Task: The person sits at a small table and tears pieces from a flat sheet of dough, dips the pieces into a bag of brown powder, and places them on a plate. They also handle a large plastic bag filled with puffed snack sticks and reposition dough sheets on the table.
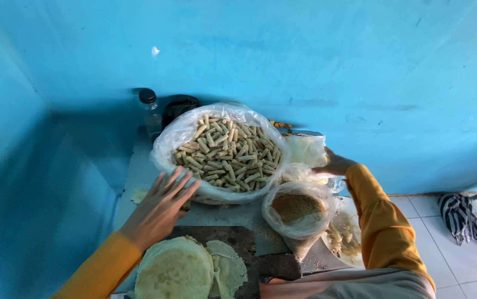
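Plastic-lined basin (164, 147) — sitting at centre, heaped with pale rolled pastry sticks (227, 152). Left hand (158, 207) is resting flat, fingers spread and released, against the basin's near-left edge. Right hand (335, 165) is reaching behind the basin's right side, touching a clear bag (305, 149); its grip cannot be told. Just right-front of the basin — a bag of brown crumbs (297, 207). Thin round wrappers (175, 271) are lying in front, on a dark board (244, 241).

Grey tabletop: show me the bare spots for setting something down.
One bare strip of the grey tabletop lies between the clear bag of pale rolled sticks, the dark wooden cutting board and the clear bag of brown crumbs. The right side is crowded.
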Motion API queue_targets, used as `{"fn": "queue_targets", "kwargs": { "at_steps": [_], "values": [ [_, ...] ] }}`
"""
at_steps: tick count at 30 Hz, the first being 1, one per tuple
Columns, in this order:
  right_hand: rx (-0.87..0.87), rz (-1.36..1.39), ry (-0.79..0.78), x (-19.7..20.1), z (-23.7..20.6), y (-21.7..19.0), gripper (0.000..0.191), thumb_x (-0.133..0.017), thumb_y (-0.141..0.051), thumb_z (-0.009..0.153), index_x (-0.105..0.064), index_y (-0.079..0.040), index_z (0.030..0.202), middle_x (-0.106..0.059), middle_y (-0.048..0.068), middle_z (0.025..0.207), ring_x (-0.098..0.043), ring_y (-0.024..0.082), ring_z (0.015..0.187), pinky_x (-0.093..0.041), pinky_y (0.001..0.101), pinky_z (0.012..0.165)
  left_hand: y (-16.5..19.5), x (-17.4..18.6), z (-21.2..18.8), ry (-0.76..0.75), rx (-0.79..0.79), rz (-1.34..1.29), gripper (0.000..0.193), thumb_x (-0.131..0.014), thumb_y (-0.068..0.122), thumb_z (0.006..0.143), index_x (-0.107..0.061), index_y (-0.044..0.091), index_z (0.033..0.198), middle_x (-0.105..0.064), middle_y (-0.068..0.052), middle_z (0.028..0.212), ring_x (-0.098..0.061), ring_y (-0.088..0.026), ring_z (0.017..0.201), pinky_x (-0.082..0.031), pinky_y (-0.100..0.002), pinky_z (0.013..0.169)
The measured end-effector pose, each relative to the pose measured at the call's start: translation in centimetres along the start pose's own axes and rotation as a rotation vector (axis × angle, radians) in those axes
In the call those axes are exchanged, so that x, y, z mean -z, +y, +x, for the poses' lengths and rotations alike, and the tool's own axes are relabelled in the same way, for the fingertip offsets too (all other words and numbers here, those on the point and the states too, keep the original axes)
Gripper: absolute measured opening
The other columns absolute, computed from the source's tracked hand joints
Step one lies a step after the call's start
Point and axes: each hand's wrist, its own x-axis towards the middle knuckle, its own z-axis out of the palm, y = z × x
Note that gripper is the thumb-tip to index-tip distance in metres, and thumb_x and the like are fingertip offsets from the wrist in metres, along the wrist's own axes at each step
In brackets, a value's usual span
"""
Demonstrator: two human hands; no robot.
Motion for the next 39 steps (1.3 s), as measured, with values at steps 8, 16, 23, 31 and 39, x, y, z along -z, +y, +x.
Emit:
{"fn": "queue_targets", "kwargs": {
  "at_steps": [8, 16, 23, 31, 39],
  "values": [
    [0.168, 0.151, 0.093, -2.4, 2.3, 1.2, 0.153, -0.091, -0.059, 0.061, 0.012, -0.002, 0.160, 0.001, 0.024, 0.170, -0.010, 0.037, 0.157, -0.016, 0.0446, 0.127, -1.1, 0.4, -11.1, 0.131, 0.210, -0.070, 0.062, -0.059, 0.029, 0.089, -0.046, 0.025, 0.149, -0.037, -0.006, 0.159, -0.020, -0.036, 0.154, -0.024, -0.064, 0.121],
    [0.121, 0.283, 0.053, -2.8, 1.5, 3.1, 0.144, -0.084, -0.057, 0.062, 0.005, -0.007, 0.163, -0.016, 0.023, 0.168, -0.036, 0.041, 0.148, -0.030, 0.0481, 0.122, 1.1, -3.3, -9.7, 0.207, 0.066, -0.141, 0.047, -0.053, 0.032, 0.096, -0.053, 0.020, 0.141, -0.043, -0.006, 0.153, -0.027, -0.030, 0.149, -0.030, -0.057, 0.116],
    [0.005, 0.101, -0.014, -0.4, 1.4, 2.3, 0.096, -0.078, -0.044, 0.085, -0.026, -0.022, 0.162, -0.051, 0.023, 0.146, -0.055, 0.041, 0.128, -0.041, 0.0556, 0.109, 1.5, -5.9, -13.1, 0.203, 0.009, -0.141, 0.049, -0.055, 0.032, 0.095, -0.049, 0.023, 0.143, -0.042, -0.007, 0.152, -0.029, -0.032, 0.147, -0.027, -0.059, 0.112],
    [0.354, 0.021, 0.621, 2.1, 7.3, -1.0, 0.034, -0.051, -0.011, 0.100, -0.072, -0.013, 0.127, -0.071, 0.018, 0.121, -0.065, 0.039, 0.114, -0.051, 0.0488, 0.097, 3.0, -11.4, -18.7, 0.120, 0.168, -0.165, 0.049, -0.060, 0.031, 0.095, -0.053, 0.027, 0.143, -0.047, -0.003, 0.151, -0.032, -0.030, 0.150, -0.028, -0.063, 0.116],
    [0.067, -0.495, 0.257, 1.1, 12.0, -7.2, 0.042, -0.057, -0.048, 0.095, -0.064, -0.034, 0.135, -0.061, 0.012, 0.139, -0.056, 0.043, 0.128, -0.043, 0.0655, 0.104, 6.3, -12.1, -24.0, 0.243, 0.558, -0.276, 0.045, -0.068, 0.034, 0.091, -0.066, 0.023, 0.134, -0.063, 0.002, 0.140, -0.047, -0.020, 0.141, -0.040, -0.046, 0.114]
  ]
}}
